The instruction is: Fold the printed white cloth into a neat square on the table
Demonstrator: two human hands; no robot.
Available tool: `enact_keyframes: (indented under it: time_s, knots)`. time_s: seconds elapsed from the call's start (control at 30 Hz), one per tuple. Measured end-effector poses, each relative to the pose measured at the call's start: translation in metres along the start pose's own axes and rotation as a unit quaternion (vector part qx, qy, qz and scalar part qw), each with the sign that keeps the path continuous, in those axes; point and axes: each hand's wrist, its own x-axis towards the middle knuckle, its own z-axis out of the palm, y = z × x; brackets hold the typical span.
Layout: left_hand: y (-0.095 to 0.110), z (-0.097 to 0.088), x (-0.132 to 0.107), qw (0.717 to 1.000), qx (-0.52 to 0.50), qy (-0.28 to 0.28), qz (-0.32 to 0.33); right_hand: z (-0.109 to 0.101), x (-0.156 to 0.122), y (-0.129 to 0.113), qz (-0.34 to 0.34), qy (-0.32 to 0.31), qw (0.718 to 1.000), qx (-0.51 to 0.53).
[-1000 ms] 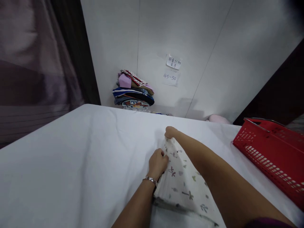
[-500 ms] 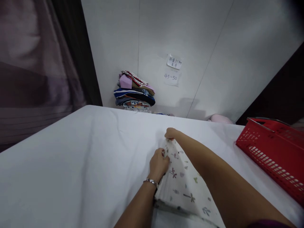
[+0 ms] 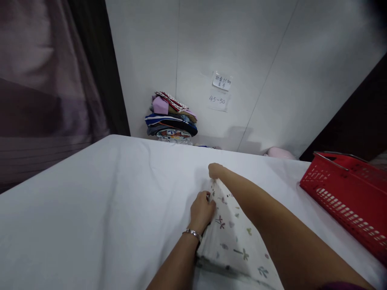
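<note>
A folded white cloth printed with small leaves and flowers lies in layers on the white-covered table, toward the near side. My left hand, with a metal bracelet at the wrist, grips its left edge between thumb and fingers. At the far corner, my right hand is closed on the same cloth, its fingertips mostly hidden behind the hand. My right forearm crosses over the cloth's right side and covers part of it.
At right stands a red plastic basket with metal handles. A stack of folded clothes sits against the wall beyond the white table cover. Paper notes are stuck to the wall. A pink item shows behind the table, and a curtain hangs at left.
My right hand has shifted very slightly left at the cloth's far corner. My left hand keeps its hold on the edge, almost unmoved.
</note>
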Motion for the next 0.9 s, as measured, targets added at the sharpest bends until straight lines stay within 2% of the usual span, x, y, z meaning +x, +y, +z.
enact_keyframes:
  time_s: [0.2,0.33,0.53,0.63,0.73,0.9]
  knots:
    - [0.001,0.001,-0.001,1.000,0.002,0.009,-0.007,0.007,-0.007,-0.003,0.016,0.017,0.998,0.059]
    - [0.000,0.001,0.000,1.000,0.001,0.012,0.002,0.018,-0.018,0.001,0.003,0.066,0.989,0.131]
    - [-0.001,0.000,0.001,1.000,0.004,0.005,0.005,0.057,-0.066,0.017,-0.011,0.181,0.959,0.216]
    - [0.000,-0.001,0.001,1.000,0.012,0.009,0.008,0.077,-0.084,0.020,-0.091,0.241,0.944,0.207]
    - [0.000,0.000,0.002,1.000,0.017,0.015,0.010,0.087,-0.088,0.015,-0.139,0.224,0.951,0.162]
    - [-0.001,0.000,0.004,0.999,0.029,0.022,0.007,0.084,-0.082,0.006,-0.119,0.210,0.957,0.158]
